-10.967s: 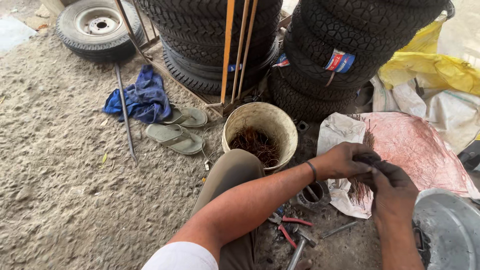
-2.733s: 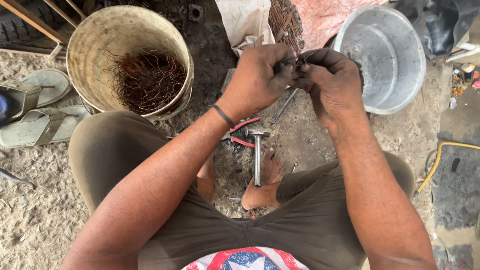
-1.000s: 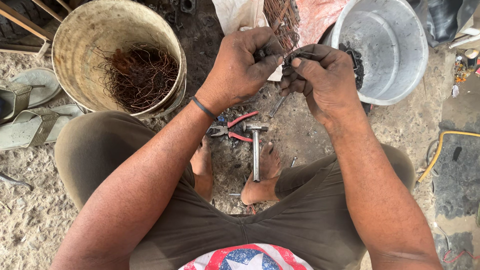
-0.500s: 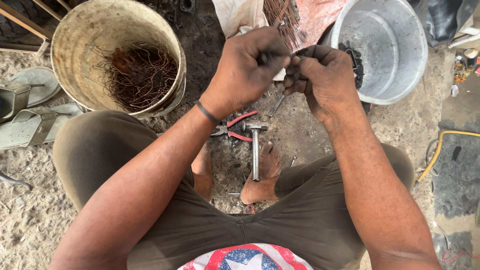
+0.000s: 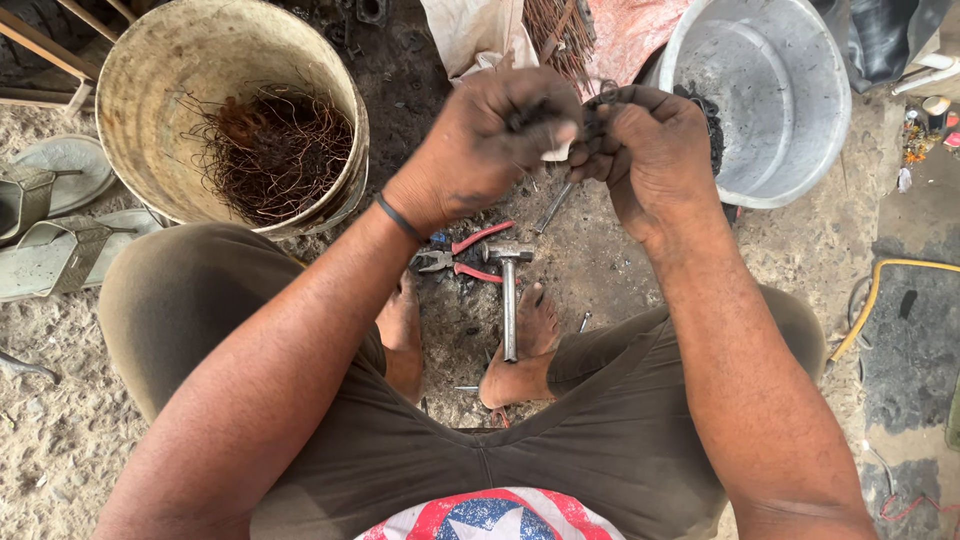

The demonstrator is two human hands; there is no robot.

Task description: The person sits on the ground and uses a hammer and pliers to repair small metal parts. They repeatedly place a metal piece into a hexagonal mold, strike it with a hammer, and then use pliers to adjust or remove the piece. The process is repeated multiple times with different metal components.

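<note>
Both fists are clenching: left hand (image 5: 500,135) and right hand (image 5: 650,150) are gripping a dark wire (image 5: 597,103); bucket (image 5: 140,150) sitting at ten o'clock.

Floor: bare packed dirt and grit, daylit. Pale bucket (image 5: 230,110) of rusty wire at left, metal basin (image 5: 770,95) at right, sandals (image 5: 55,230) at far left.

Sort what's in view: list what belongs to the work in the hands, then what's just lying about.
In hand:
left hand and right hand, closed together on a small dark wire piece
rusty wire bundle
bucket of tangled wire

Lying about:
hammer
red-handled pliers
metal basin
sandals
yellow hose
</note>
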